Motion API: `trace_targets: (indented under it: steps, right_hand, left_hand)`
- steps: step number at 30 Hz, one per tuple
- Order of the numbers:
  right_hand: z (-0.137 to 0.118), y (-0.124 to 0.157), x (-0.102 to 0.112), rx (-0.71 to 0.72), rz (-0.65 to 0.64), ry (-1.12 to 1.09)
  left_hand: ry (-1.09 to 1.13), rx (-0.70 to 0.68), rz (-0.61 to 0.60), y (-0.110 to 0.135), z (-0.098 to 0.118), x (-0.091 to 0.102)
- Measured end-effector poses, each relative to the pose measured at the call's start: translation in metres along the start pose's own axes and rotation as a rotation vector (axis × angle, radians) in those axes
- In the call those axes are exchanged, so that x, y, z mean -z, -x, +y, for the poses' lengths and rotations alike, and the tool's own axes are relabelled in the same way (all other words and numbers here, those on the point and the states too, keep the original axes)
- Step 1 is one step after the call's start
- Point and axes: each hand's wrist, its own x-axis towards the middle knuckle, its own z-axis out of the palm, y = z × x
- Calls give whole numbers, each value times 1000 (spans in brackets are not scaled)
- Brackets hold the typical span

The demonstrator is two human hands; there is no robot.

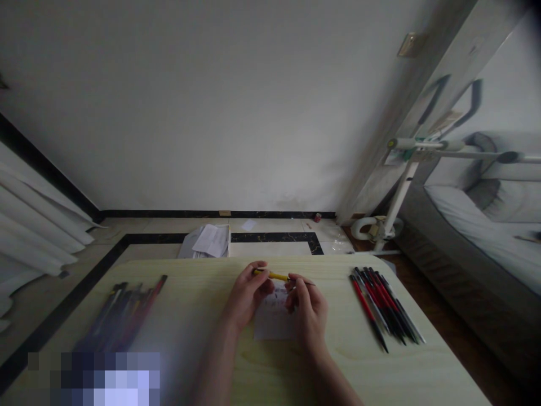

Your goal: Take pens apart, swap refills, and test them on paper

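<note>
Between my two hands a slim yellow pen (pixel 278 276) with dark ends lies nearly level, over a small sheet of white paper (pixel 273 327) on the table. My left hand (pixel 250 287) pinches its left end with thumb and fingers. At the other end, the fingers of my right hand (pixel 308 301) close round the dark part, where a thin tip sticks out to the right. Dark marks show on the paper's upper half, partly covered by my hands.
A row of red, black and silver pens (pixel 382 304) lies on the table's right side. Another bunch of pens (pixel 127 310), hazy, lies at the left. The pale wooden table (pixel 198 276) ends before the wall. Beyond its far edge stands a box of papers (pixel 211 241); exercise equipment (pixel 399 197) stands right.
</note>
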Motion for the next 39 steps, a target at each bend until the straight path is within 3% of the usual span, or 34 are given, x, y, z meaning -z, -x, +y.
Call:
trace_targets:
  steps: [6,11,19,29,39]
  right_hand:
    - [1,0,1,36,3,78]
    - [-3,1,2,95,-37,151]
    - [-2,2,2,146,-85,172]
    - [-2,2,2,173,-109,248]
    - [-1,2,2,184,-115,284]
  left_hand:
    - [20,-66,53,-2,-1,0]
    - [23,-27,71,-1,1,-1]
    - [94,-21,-10,0,3,-3]
    - [22,-94,68,0,3,-2]
    - [43,-40,84,3,8,-6]
